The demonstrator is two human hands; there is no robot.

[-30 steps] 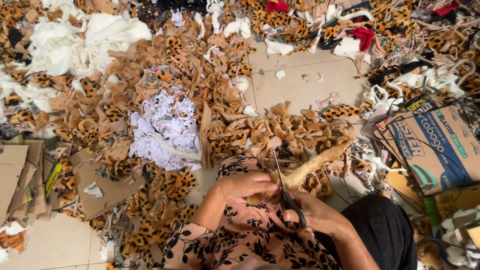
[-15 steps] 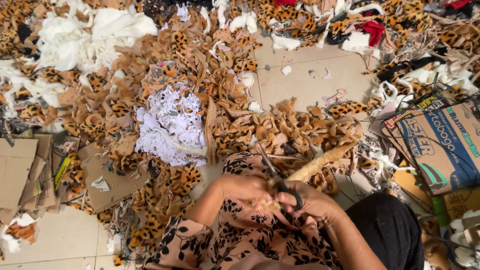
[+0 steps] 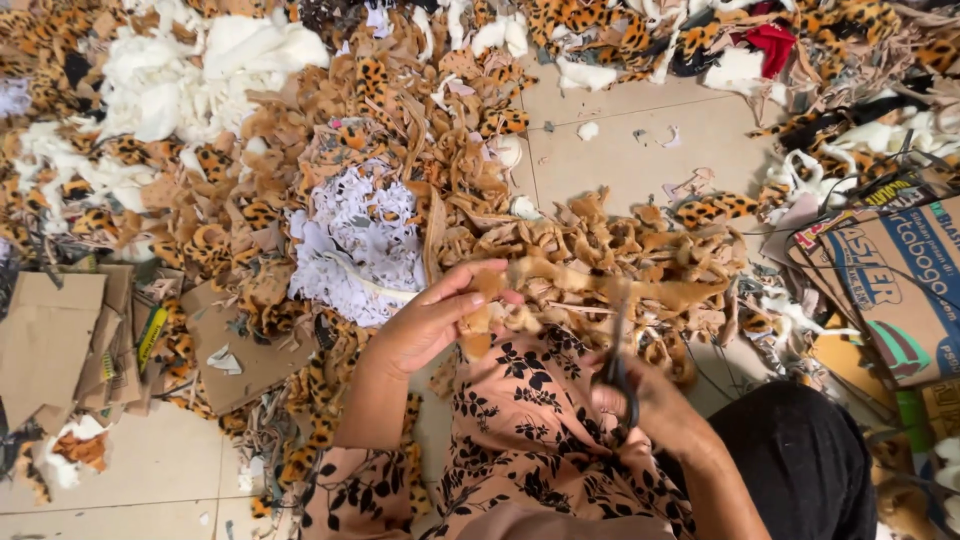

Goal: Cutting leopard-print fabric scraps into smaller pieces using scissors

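1. Cutting in hand: left hand fingers pinch the tan fabric strip.
2. Right hand closed through black scissors, blades beneath the strip.
3. Scrap heap beyond fingertips; much cut already.

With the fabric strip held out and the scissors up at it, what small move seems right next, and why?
Probably close the blades to snip the strip. The left hand pinches the tan fabric strip and holds it stretched sideways, while the right hand grips black-handled scissors pointing up at the strip's middle. Motion blur hides whether the blades already straddle it.
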